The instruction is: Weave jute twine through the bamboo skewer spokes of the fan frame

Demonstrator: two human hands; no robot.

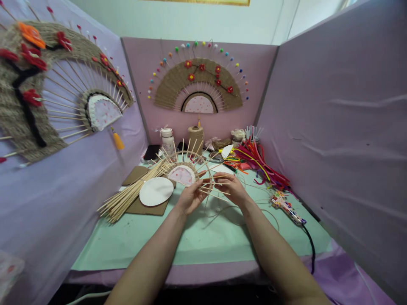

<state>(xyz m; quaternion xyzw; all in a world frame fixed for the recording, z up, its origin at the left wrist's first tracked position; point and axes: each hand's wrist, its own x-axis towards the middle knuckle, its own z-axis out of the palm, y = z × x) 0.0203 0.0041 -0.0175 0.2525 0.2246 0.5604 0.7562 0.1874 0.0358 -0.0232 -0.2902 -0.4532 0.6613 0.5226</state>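
A small half-made fan (186, 171) of thin wooden sticks round a pink half-round card stands tilted above the green table top (203, 241). Jute twine is woven round its sticks. My left hand (190, 197) is closed on the fan's lower right sticks. My right hand (230, 186) pinches the sticks and the twine just to the right of it. A loose strand of twine (222, 209) trails on the table below my hands.
A bundle of bare sticks (133, 192) lies at the left beside a white oval card (156, 191) on brown cardboard. Pipe cleaners (260, 163), a twine spool (195, 137), a bottle (167, 140) and a glue gun (286, 206) stand around. Finished fans hang on the purple walls.
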